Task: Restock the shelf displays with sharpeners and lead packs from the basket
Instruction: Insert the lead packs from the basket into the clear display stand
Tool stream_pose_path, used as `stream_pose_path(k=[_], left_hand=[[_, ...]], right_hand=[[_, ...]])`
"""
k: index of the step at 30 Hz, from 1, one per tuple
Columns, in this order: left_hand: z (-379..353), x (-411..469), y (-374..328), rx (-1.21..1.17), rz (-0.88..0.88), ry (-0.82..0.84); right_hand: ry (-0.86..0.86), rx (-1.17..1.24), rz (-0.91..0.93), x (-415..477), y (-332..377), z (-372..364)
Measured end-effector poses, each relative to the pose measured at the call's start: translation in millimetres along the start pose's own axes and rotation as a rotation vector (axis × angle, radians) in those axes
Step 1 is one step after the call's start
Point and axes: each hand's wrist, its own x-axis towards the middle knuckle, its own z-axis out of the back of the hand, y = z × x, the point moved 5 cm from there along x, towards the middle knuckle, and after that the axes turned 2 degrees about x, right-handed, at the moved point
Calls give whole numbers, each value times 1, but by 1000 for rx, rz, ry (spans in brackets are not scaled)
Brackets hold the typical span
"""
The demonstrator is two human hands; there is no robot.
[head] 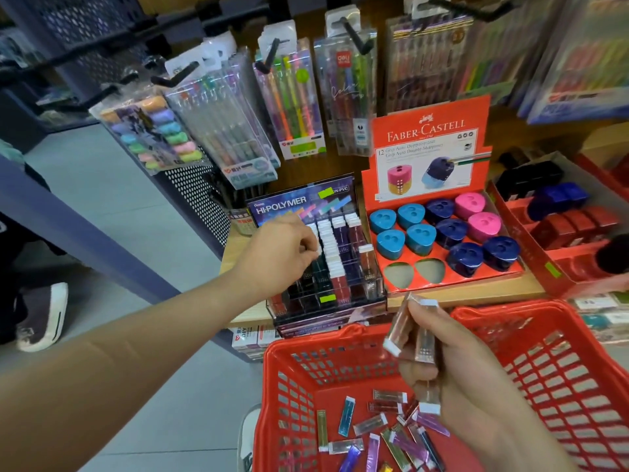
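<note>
Over the red basket (274,362), the right hand (452,373) has its grip clenched around a small bunch of lead packs (401,327). These are slim clear cases with white caps, held roughly upright near the basket's far rim. More loose packs (371,424) lie flat and scattered on the basket floor, in purple, blue, green and clear.

The left hand (284,253) reaches forward to the lead display (340,267), a stepped clear rack of white-capped cases standing on the wooden shelf (476,291). Its fingers are curled together at the rack's left rows, close against the caps. Whether that grip pinches a pack or is only bunched cannot be told.

Just right of the rack stands the red sharpener box (442,267), holding sharpeners (417,235) in light blue, dark blue and pink. Two holes (396,274) at its front left show grey. Pen packs (292,97) hang on hooks behind.
</note>
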Motion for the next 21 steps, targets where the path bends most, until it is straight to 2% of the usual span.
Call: stream_pose_path(k=[3, 4, 6, 8, 10, 17, 21], left_hand=[[15, 1, 0, -327, 192, 50], [17, -2, -5, -498, 264, 144], [17, -12, -25, -728, 335, 449], [13, -25, -44, -780, 316, 686], [7, -33, -56, -826, 280, 767], [0, -32, -60, -1087, 362, 656], [19, -20, -50, -1077, 370, 474]], right_hand=[[17, 32, 83, 0, 5, -1], [18, 35, 108, 0, 6, -1], [12, 13, 145, -1, 9, -1], [18, -14, 171, -2, 10, -3], [25, -48, 185, -3, 10, -5], [43, -190, 233, -6, 10, -9], [43, -86, 160, -5, 10, -10]])
